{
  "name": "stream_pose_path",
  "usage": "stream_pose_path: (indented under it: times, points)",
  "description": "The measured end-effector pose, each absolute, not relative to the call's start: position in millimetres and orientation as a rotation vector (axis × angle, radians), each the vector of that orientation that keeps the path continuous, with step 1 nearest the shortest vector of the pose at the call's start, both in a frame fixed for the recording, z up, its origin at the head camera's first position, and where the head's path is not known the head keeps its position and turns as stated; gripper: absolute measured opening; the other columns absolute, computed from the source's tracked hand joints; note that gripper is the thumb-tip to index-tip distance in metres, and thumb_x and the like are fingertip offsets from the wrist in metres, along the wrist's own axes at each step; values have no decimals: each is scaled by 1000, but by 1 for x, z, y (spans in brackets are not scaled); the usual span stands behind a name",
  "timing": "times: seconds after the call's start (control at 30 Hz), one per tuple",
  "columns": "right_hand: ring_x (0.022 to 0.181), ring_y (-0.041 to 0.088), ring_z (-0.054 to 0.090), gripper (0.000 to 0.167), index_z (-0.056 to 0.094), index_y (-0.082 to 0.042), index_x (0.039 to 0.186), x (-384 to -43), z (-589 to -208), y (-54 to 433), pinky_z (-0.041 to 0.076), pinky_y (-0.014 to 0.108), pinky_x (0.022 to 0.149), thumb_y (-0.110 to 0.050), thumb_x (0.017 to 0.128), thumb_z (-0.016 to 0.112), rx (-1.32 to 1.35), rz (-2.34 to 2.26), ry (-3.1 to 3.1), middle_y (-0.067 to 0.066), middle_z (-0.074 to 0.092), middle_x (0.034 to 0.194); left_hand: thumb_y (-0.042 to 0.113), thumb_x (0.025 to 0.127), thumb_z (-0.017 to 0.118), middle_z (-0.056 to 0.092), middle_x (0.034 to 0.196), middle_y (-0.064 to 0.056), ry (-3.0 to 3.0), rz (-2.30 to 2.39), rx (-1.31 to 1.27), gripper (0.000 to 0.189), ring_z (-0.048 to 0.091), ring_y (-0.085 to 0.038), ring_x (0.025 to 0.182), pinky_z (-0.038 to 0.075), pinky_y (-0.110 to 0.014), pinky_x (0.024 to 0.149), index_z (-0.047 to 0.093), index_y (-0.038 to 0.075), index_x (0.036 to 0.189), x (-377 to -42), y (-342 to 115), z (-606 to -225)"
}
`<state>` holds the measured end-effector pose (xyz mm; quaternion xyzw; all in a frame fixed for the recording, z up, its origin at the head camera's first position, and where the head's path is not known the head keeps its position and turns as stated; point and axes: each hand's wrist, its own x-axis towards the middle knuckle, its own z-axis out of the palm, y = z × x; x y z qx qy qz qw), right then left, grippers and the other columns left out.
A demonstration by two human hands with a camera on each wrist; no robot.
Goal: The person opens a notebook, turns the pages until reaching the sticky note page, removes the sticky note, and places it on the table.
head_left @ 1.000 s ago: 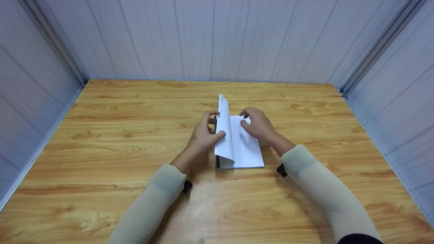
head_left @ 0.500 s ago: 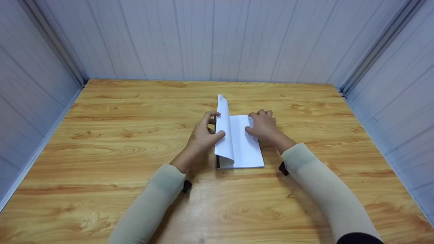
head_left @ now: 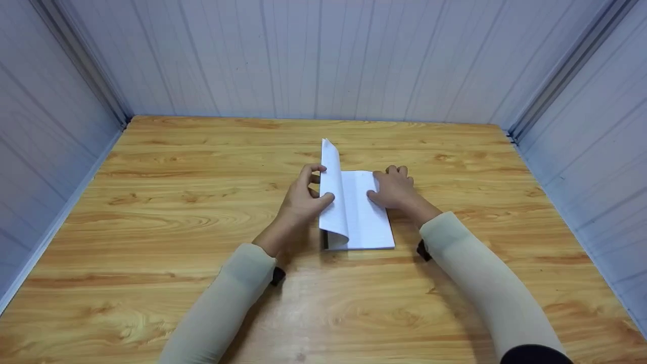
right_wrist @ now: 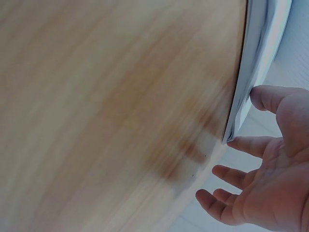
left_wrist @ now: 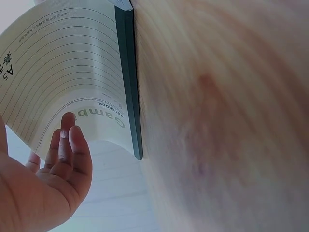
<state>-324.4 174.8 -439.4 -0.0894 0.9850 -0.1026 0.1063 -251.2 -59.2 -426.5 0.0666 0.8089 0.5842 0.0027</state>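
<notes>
A notebook [head_left: 371,227] with lined white pages and a dark spine lies opened on the table. My left hand [head_left: 302,199] grips its raised, curling left-hand leaves [head_left: 332,187], thumb in front and fingers behind. In the left wrist view, the printed cover [left_wrist: 91,63] bends above the dark spine [left_wrist: 128,82], with fingertips against it. My right hand [head_left: 397,189] is at the upper right of the flat page. In the right wrist view, its thumb and index fingertips touch the page edge and corner, while the other fingers extend loosely past the notebook.
The wood-grain table [head_left: 177,202] spreads around the notebook. Pale panel walls [head_left: 303,60] stand behind it and on both sides. Small black devices, such as the left one [head_left: 278,276], hang under both wrists.
My right hand has moved right, from above the page to its upper right edge, and its thumb and index now touch there. The left hand still holds the raised leaves, nearly unmoved.
</notes>
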Motion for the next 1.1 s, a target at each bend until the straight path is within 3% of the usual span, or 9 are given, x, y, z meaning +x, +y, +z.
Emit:
stream_pose_path:
  times: [0.4,0.63,0.8,0.93,1.1]
  points:
    - [131,39,25,61,45,-8,141,-327,-440,174,28,58,103,-35,88,61,-278,-407,2950,21,39,140,16,80,64,58,114,-5,2537,1807,212,52,59,-20,77,51,-29,68,44,26,126,-251,-58,-425]
    - [120,36,41,58,44,-11,140,-327,-436,171,32,55,99,-27,88,63,-240,-558,2936,17,51,133,17,81,64,59,114,-4,2540,1790,200,53,60,-20,77,51,-28,67,43,27,128,-253,-56,-425]
    - [113,32,53,61,35,-8,145,-326,-433,172,39,49,100,-18,90,59,-166,-766,2893,18,57,125,17,81,65,59,115,-4,2538,1784,186,53,61,-20,79,52,-29,67,43,27,128,-253,-56,-426]
    - [89,25,59,56,38,0,143,-324,-431,174,50,37,79,-12,91,55,-161,-901,2899,15,61,102,17,80,64,59,114,-3,2523,1802,193,52,61,-20,78,52,-29,69,43,27,127,-253,-57,-427]
    - [69,16,51,41,51,-8,134,-321,-430,174,42,29,61,-14,93,53,-229,-1044,2926,8,59,90,17,80,63,60,114,-3,2517,1805,192,52,62,-20,76,50,-29,70,43,27,127,-252,-57,-427]
